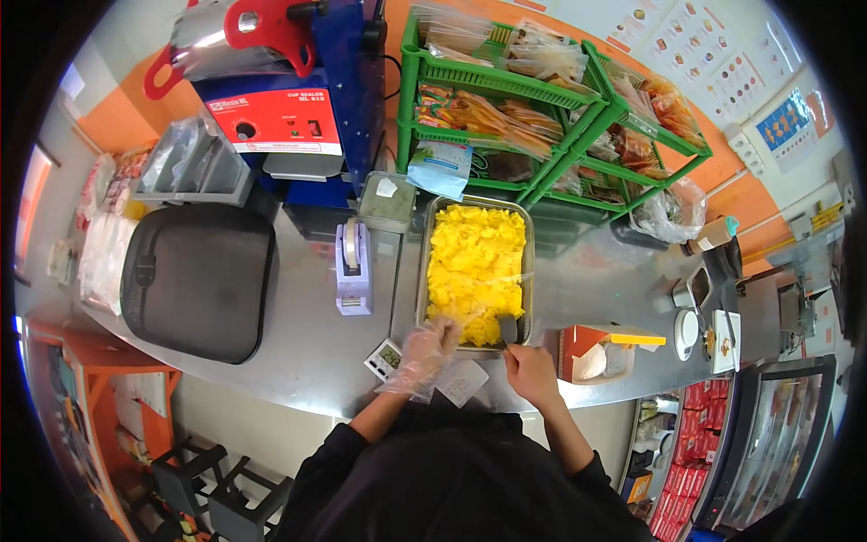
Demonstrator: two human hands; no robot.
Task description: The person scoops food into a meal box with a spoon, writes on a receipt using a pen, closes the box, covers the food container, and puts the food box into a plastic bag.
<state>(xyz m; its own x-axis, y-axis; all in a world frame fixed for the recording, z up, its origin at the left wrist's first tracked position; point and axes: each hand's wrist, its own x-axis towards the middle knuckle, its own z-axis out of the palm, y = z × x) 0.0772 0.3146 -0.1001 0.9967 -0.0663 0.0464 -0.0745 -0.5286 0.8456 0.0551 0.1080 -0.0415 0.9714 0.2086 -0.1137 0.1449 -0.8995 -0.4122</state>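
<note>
A metal tray [422,271] filled with yellow scrambled egg [477,257] sits on the steel counter in front of me. My left hand [426,357], in a clear plastic glove, is at the tray's front left corner, its fingers bent together by the egg; anything in them is too small to make out. My right hand [533,375] is bare and closed around the handle of a dark spatula [508,329], whose blade is in the egg at the front right. A white digital timer [386,359] and a printed paper slip [462,383] lie close to my left hand.
An open orange takeaway box [585,357] with white food stands at right. A purple tape dispenser [354,275], black lid-like case [199,285] and cup sealer [275,122] are at left. Green racks [506,68] of packets rise behind the tray. A small white scale [686,332] is farther right.
</note>
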